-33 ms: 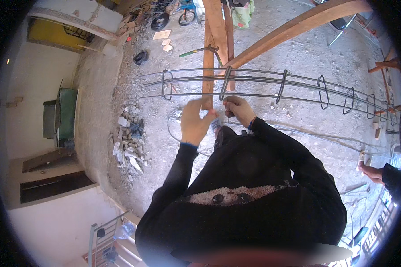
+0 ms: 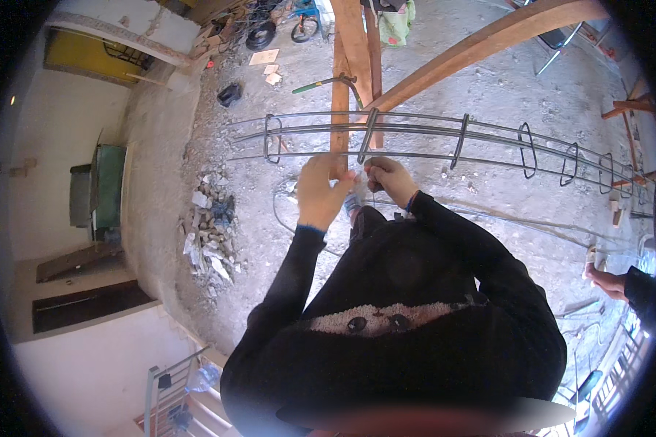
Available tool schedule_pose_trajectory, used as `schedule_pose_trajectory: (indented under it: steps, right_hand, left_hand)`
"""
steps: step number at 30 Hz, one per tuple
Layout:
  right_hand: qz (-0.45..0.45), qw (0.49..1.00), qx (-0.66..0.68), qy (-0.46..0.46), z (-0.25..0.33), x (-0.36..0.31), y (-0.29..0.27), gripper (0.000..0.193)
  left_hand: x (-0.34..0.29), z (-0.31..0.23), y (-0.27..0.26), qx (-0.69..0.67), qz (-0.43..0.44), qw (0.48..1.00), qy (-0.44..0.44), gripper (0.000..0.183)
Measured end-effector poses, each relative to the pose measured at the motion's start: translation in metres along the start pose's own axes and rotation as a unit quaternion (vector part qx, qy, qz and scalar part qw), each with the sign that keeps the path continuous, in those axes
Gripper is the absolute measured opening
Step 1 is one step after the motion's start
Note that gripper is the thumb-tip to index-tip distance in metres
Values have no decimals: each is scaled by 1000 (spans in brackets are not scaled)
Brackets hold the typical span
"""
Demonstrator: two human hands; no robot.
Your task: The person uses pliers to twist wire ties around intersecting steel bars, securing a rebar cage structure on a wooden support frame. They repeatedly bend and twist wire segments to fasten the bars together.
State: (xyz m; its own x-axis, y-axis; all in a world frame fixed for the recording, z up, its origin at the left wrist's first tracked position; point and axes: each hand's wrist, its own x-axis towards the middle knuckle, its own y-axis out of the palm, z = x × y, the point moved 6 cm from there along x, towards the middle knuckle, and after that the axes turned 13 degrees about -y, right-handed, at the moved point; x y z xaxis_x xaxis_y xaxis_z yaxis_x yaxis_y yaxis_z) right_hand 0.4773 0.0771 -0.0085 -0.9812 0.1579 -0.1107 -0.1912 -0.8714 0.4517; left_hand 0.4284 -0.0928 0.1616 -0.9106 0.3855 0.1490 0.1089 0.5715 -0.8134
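Observation:
A long rebar cage point(image 2: 415, 132) of straight bars and bent stirrups runs across in front of me, resting on wooden supports. My left hand point(image 2: 322, 191) is closed just on the near side of the bars, beside an upright wooden post point(image 2: 340, 98), thumb towards the right hand. My right hand point(image 2: 392, 180) is closed in a pinch below the stirrup point(image 2: 368, 136) nearest the post. A thin dark line shows under its fingers, too fine to name. What either hand holds is hidden.
A green-handled bar tool point(image 2: 321, 85) lies over the post top. A slanting timber point(image 2: 481, 47) rises to the far right. Broken rubble point(image 2: 211, 237) lies on the floor to the left. Another person's foot point(image 2: 606, 280) is at the right edge. Long rods point(image 2: 503, 215) lie behind my right arm.
My left hand has shifted slightly away from me, nearer the lowest bar. The right hand and the cage look nearly unchanged.

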Motion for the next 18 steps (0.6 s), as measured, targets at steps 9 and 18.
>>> schedule_pose_trajectory:
  steps: [9, 18]
  right_hand:
    - [43, 994, 93, 42, 0, 9, -3, 25]
    - [-98, 995, -7, 16, -7, 1, -5, 26]
  left_hand:
    - [59, -11, 39, 15, 63, 997, -44, 25]
    - [72, -19, 31, 34, 28, 995, 84, 17]
